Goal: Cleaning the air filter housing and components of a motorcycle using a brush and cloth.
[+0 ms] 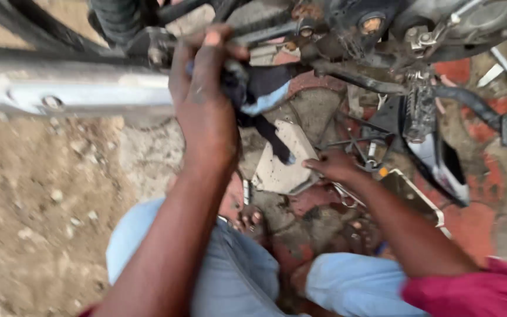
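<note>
under the motorcycle's greasy underside, the left hand is raised and closed around a dark rag with a light blue patch, pressing it up against the machine just beside the silver exhaust pipe. thumb up top, fingers wrapped tight on the cloth, a strip of it hanging down below the hand. right hand is lower, down near the ground, fingertips touching the edge of a flat pale panel lying on the reddish paved floor; whether it pinches the panel or just rests on it, cannot tell. a footpeg sticks down to the right of both hands. a white and black body piece lies near it. light blue trousers at bottom, knees bent, red sleeve on the right arm. dirt and gravel on the left. frame is a bit blurred.
</note>
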